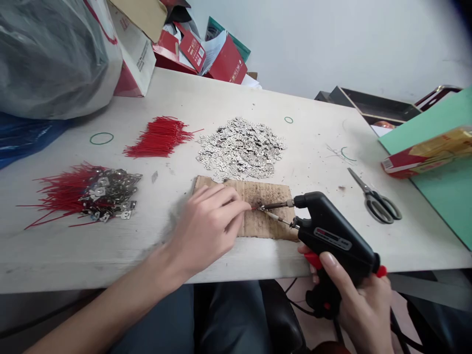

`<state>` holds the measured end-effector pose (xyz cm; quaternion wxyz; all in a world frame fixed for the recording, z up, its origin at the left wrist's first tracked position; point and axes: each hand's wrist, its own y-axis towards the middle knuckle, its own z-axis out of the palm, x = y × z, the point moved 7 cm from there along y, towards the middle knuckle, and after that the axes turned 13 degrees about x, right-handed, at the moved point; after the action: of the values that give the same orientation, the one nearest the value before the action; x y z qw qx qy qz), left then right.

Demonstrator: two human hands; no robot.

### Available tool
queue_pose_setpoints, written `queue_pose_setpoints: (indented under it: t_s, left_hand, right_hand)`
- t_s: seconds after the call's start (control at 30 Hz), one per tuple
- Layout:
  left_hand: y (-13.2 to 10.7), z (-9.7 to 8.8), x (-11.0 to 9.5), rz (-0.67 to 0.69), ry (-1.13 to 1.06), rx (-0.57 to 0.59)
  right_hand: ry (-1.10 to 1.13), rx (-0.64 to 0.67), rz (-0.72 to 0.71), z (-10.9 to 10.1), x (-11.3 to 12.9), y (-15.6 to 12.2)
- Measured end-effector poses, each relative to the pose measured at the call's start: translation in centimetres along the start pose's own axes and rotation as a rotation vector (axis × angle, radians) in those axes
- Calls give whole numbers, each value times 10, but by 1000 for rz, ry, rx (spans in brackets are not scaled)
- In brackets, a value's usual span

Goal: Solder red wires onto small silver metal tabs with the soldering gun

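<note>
Pinching a red wire (254,209) over speckled cardboard (273,191), at six o'clock from a heap of metal tabs (241,147), with the left hand's (210,223) fingers closed; wrapping the right hand (363,300) around a black soldering gun (332,228) at four o'clock. Probably light, flexible and slightly slippery: best held by the insulation, back from the likely hot tips (275,205). Hiding most of the wire behind the left hand; leaving the bright bit (261,208) at the tips too small to identify.
</note>
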<state>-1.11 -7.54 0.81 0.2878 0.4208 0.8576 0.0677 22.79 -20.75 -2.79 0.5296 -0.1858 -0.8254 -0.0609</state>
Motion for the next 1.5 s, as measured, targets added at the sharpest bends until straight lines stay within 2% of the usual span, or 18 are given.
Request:
queue_pose_setpoints:
  t_s: [0.4,0.8,1.23,1.5]
  left_hand:
    - [-1,1,-1,20,-11,6]
    - [1,3,-1,35,11,5]
    - [2,4,-1,38,-13,15]
    - [3,3,0,36,-33,10]
  right_hand:
    - [33,-72,122,3,0,-8]
    - [76,-115,127,7,8,-9]
    - [126,-103,154,9,6,-10]
    - [340,-158,33,0,-11,-4]
